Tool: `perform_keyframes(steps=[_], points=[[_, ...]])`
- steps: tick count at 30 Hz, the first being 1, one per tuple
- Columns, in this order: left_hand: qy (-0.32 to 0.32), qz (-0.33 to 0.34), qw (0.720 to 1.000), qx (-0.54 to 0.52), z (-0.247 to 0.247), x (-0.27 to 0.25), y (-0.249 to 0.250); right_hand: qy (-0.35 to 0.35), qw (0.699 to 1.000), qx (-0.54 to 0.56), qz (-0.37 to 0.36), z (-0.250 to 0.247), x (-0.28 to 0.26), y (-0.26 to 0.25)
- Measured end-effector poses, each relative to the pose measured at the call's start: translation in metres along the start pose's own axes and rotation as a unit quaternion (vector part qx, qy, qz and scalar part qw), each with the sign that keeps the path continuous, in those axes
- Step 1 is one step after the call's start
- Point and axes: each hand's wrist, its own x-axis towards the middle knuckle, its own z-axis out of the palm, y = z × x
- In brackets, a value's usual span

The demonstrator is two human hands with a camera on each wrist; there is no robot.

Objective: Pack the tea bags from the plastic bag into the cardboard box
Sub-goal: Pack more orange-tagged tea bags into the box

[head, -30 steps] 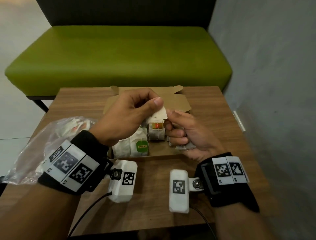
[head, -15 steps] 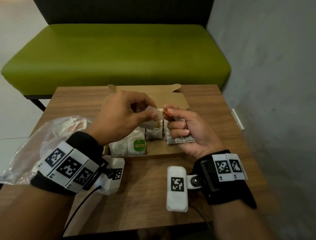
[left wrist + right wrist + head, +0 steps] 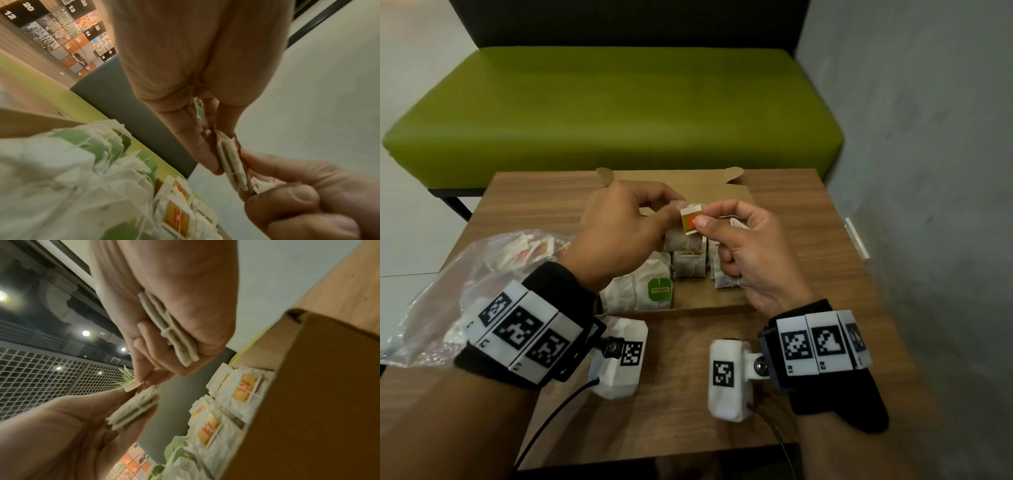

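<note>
Over the open cardboard box (image 3: pixel 709 306), my left hand (image 3: pixel 667 210) pinches a brown tea bag (image 3: pixel 683 241) by its top edge. The right hand (image 3: pixel 707 216) pinches that bag's yellow tag (image 3: pixel 690 222) between thumb and forefinger. Its lower fingers curl round a second tea bag (image 3: pixel 724 275), which lies flat against the palm in the right wrist view (image 3: pixel 170 331). The left wrist view shows the pinched tea bag (image 3: pixel 232 164) edge-on. In the box lie green-tagged bags (image 3: pixel 659 291) on the left and yellow-tagged ones (image 3: pixel 688 267) in the middle. The clear plastic bag (image 3: pixel 482 267) with more tea bags lies left of the box.
The box stands on a small wooden table (image 3: pixel 808 274), its lid (image 3: pixel 736 192) folded back toward a green bench (image 3: pixel 619 113). A grey wall (image 3: pixel 928 171) runs along the table's right side. A white strip (image 3: pixel 856 240) lies at the right table edge.
Both hands have risen a little over the box. The right thumb and forefinger have taken the yellow tag and turned its face up; the left hand keeps its tea bag.
</note>
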Motion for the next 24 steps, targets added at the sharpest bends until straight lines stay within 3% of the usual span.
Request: perform_keyframes(steps=[5,9,12,17,20,24], points=[[-0.033,-0.075,0.986,-0.147,0.001,-0.003,0.006,0.033,0.997,-0.042,-0.047,0.001,0.002,0.005],[-0.054,-0.057,0.988,-0.134,0.001,-0.004,0.006,0.038,0.996,-0.072,-0.04,-0.004,0.008,0.014],[-0.033,-0.038,0.994,-0.099,0.001,-0.003,0.004,-0.004,0.987,-0.154,-0.034,-0.008,0.008,0.02],[-0.014,0.019,1.0,-0.02,-0.001,-0.005,0.01,-0.029,0.983,-0.172,-0.06,-0.011,0.002,0.015],[-0.006,0.023,0.999,-0.029,-0.001,-0.006,0.012,-0.062,0.975,-0.2,-0.08,-0.011,-0.001,0.016],[-0.032,0.02,0.999,0.006,-0.001,-0.007,0.009,-0.021,0.966,-0.248,-0.065,-0.014,-0.008,0.014]])
